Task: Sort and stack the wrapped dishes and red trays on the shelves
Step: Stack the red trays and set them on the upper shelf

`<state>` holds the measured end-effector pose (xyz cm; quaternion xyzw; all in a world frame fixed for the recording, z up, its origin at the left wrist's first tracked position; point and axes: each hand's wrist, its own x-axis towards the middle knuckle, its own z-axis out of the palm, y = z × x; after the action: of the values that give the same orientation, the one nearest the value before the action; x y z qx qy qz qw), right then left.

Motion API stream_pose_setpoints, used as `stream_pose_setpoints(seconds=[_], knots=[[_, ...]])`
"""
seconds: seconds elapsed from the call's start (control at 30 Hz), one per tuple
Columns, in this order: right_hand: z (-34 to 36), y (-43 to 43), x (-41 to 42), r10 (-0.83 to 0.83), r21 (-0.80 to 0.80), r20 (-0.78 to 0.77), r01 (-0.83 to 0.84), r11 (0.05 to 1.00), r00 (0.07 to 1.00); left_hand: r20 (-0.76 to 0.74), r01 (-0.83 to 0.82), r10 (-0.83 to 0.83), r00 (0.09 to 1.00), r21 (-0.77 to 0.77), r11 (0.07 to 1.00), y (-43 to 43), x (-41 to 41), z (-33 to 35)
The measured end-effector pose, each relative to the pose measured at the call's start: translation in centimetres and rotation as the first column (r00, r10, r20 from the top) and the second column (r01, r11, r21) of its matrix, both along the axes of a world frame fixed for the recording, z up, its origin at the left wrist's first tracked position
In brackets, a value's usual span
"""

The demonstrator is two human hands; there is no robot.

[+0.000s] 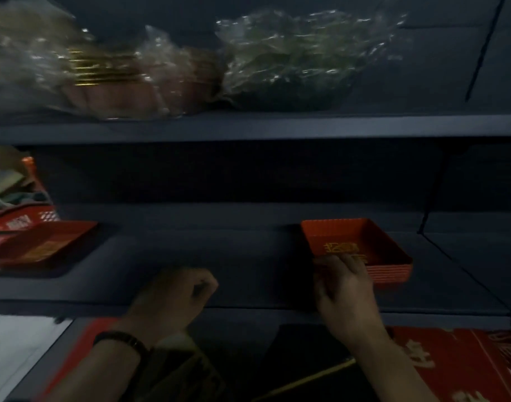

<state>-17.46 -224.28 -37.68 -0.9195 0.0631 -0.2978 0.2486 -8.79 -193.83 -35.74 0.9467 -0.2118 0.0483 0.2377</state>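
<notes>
- Red trays (pixel 373 245) sit in a nested stack on the right part of the middle shelf (pixel 219 256), well back from its near edge, with gold lettering on the floor of the top one.
- The person's right hand (pixel 347 288) is on the near left corner of that stack. Its fingers are hooked over the rim and the thumb is down the left side, so it grips the stack.
- The left hand (pixel 173 297) is over the near middle of the same shelf, well apart from the stack. Its fingers are curled into a fist with nothing in it that I can see, and a dark wristband (pixel 121 342) circles the wrist.
- At the far left of that shelf a single red tray (pixel 42 245) lies tilted, just in front of a red basket (pixel 22 219) stuffed with blurred odds and ends.
- On the upper shelf (pixel 248 126) are the wrapped dishes (pixel 103 68), a gold-rimmed stack in clear film on the left. A second wrapped bundle (pixel 292 62), darker inside, lies just to its right and touches it.
- Low on the right, below the middle shelf, is a red carton (pixel 457 358) with pale characters.
</notes>
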Motion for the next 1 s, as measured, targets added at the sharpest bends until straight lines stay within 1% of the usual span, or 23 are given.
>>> stream_pose_setpoints(seconds=[0.1,0.17,0.23,0.33,0.4,0.6,0.7,0.77,0.83,0.9,1.0], knots=[[-0.8,5.0,0.8,0.143,-0.017,-0.014,-0.143,0.99,0.99,0.039,-0.138,0.141,0.989,-0.068,0.988,5.3,0.2,-0.1],[-1.7,8.8,1.4,0.236,-0.002,-0.058,-0.237,0.972,0.97,0.06,-0.223,0.229,0.971,-0.103,0.969,8.7,0.5,-0.8],[-2.5,12.6,2.3,0.303,0.002,-0.123,-0.305,0.952,0.945,0.061,-0.275,0.282,0.957,-0.103,0.956,12.0,0.9,-1.9],[-2.5,18.4,4.4,0.413,-0.018,-0.266,-0.433,0.901,0.871,0.08,-0.333,0.349,0.934,-0.167,0.928,16.1,1.5,-2.5],[-1.8,22.2,6.7,0.464,-0.026,-0.308,-0.495,0.869,0.83,0.058,-0.363,0.385,0.921,-0.23,0.903,18.2,1.7,-2.2],[-0.2,32.3,14.9,0.522,-0.053,-0.324,-0.566,0.823,0.789,-0.011,-0.457,0.474,0.88,-0.287,0.842,23.7,3.2,-2.7],[-0.3,36.9,19.2,0.536,-0.11,-0.336,-0.597,0.795,0.775,0.017,-0.465,0.491,0.871,-0.296,0.835,25.5,3.9,-3.2],[-0.5,39.7,21.9,0.526,-0.164,-0.368,-0.61,0.775,0.767,0.016,-0.487,0.518,0.855,-0.318,0.813,26.3,4.5,-3.4],[-0.6,42.2,24.1,0.531,-0.163,-0.419,-0.636,0.754,0.736,-0.003,-0.516,0.545,0.839,-0.325,0.792,27.3,5.1,-3.6],[-0.6,44.6,26.0,0.531,-0.164,-0.475,-0.664,0.73,0.702,-0.056,-0.527,0.541,0.839,-0.326,0.785,27.7,5.3,-3.7],[-0.8,47.6,28.2,0.502,-0.173,-0.527,-0.665,0.727,0.686,-0.173,-0.552,0.528,0.831,-0.362,0.751,27.5,5.7,-3.6]])
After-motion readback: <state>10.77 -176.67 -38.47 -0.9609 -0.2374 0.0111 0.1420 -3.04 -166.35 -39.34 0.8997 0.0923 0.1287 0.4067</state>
